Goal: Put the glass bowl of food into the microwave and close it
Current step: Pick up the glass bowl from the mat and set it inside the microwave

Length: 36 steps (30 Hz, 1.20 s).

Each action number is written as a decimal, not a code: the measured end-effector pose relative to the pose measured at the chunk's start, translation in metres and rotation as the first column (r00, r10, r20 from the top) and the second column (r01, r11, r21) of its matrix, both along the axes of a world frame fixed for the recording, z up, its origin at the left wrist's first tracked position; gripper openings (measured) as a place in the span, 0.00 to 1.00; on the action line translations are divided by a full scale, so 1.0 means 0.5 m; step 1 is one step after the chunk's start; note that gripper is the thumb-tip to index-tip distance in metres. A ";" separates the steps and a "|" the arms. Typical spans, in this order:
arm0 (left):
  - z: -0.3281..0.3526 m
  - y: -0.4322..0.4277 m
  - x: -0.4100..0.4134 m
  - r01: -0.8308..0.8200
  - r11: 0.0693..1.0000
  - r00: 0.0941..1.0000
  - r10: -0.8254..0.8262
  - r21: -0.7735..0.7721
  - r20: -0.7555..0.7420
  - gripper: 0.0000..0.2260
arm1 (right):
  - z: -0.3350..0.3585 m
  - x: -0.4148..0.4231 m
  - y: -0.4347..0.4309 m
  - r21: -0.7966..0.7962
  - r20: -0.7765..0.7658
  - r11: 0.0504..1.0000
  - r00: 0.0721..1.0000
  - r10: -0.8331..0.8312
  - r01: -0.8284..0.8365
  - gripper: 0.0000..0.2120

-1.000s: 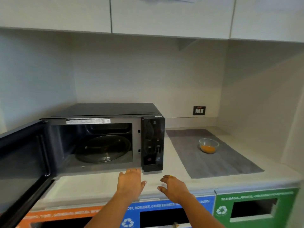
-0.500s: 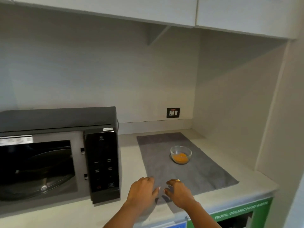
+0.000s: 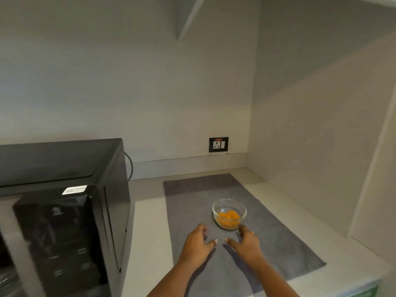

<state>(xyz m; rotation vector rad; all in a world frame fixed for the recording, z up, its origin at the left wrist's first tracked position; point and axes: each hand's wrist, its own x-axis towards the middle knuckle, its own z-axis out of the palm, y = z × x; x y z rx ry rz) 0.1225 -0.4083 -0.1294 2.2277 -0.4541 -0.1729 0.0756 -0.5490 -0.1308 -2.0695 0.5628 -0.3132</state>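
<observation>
A small glass bowl [image 3: 229, 213] with orange food in it stands on a grey mat [image 3: 267, 239] on the counter. My left hand [image 3: 198, 243] hovers over the mat just in front and to the left of the bowl, fingers apart and empty. My right hand [image 3: 245, 242] is just in front of the bowl, its fingertips close to the bowl's near side, holding nothing. The black microwave [image 3: 64, 211] fills the left of the view; only its control panel, top and right side show, and its cavity and door are cut off by the frame.
A wall socket [image 3: 218, 144] sits on the back wall above the counter [image 3: 147, 232]. A side wall [image 3: 321, 146] closes the niche on the right. The microwave's cable [image 3: 130, 166] runs down behind it.
The view has swung right, away from the open microwave toward the bowl. Both hands have moved forward over the mat and now sit just short of the bowl.
</observation>
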 end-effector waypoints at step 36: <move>-0.077 -0.145 0.167 -0.065 0.805 0.934 -0.159 -0.590 -0.320 0.44 | -0.109 0.162 -0.095 0.172 0.254 0.984 0.967 -0.009 -0.036 0.55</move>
